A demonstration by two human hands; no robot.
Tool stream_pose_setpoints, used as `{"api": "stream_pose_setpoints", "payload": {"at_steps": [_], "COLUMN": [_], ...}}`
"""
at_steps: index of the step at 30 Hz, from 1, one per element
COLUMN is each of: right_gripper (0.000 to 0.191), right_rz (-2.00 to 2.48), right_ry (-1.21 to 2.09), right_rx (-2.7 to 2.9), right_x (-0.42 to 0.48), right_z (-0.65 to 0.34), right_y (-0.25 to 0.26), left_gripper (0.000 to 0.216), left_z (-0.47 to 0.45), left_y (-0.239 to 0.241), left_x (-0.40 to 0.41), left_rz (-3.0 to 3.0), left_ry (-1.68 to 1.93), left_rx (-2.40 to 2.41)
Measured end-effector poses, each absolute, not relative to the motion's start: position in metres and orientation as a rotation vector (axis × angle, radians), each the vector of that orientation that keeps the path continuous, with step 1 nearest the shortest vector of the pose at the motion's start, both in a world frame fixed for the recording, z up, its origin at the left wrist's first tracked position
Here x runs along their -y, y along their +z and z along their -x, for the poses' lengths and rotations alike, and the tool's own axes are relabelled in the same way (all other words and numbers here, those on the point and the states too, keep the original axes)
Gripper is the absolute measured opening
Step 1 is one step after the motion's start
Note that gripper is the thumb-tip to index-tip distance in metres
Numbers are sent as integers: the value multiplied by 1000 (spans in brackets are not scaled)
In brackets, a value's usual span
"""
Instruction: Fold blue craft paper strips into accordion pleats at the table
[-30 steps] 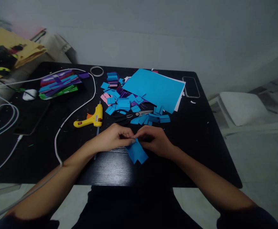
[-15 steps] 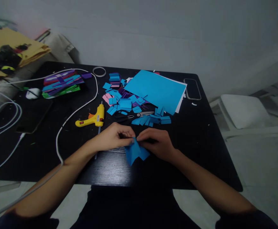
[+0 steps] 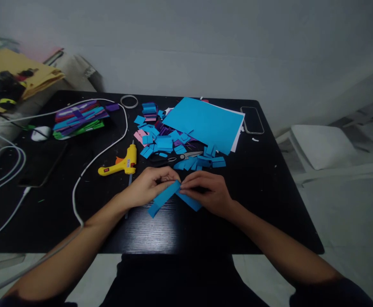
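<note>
Between both hands, above the near part of the black table [image 3: 247,230], is a piece of blue paper [image 3: 164,198] with two strip-like arms that slant down left and right from a peak. My left hand [image 3: 152,183] is closed on its upper left side, thumb over the paper. My right hand [image 3: 209,189] pinches it near the peak from the right; its fingertips partly cover the paper. Just beyond the hands lie small blue paper pieces [image 3: 189,163] and scissors [image 3: 186,156]. A yellow glue gun [image 3: 122,162] rests to the left of my left hand.
A large blue sheet [image 3: 205,121] lies on white paper at the back. Bundled coloured strips [image 3: 80,117], a dark phone [image 3: 44,166] and a white cable [image 3: 87,166] are at left; the cable crosses my left forearm. Another phone [image 3: 252,120] lies at back right, near a white chair [image 3: 321,145].
The blue paper has opened out from a bunched shape into two spread arms, its left one swinging outward. Both hands stay close together on it. The view has shifted slightly.
</note>
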State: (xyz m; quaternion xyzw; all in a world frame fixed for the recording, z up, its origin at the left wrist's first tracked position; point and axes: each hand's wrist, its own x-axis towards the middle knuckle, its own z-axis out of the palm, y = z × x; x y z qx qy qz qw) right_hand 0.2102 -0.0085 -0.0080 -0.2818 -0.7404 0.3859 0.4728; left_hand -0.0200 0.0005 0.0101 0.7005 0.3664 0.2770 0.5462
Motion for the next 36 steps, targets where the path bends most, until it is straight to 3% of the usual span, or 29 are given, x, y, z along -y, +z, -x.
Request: {"api": "stream_pose_setpoints", "payload": {"at_steps": [20, 28, 32, 36], "right_gripper": [12, 18, 32, 22], "right_rz": [915, 898, 821, 799], "right_ry": [1377, 1371, 1371, 1315], "right_rx": [1513, 1536, 1695, 1858], "right_x": [11, 10, 6, 5], "right_z": [-208, -208, -211, -212], "right_y": [-4, -6, -8, -9], "left_gripper": [12, 16, 18, 20], "left_z": [19, 21, 21, 20], "left_y": [15, 12, 11, 11], "left_x": [2, 1, -1, -2], "left_rz": [-1984, -1998, -1993, -1920], "left_ry": [679, 687, 613, 546], "left_rx": [-914, -899, -882, -894]}}
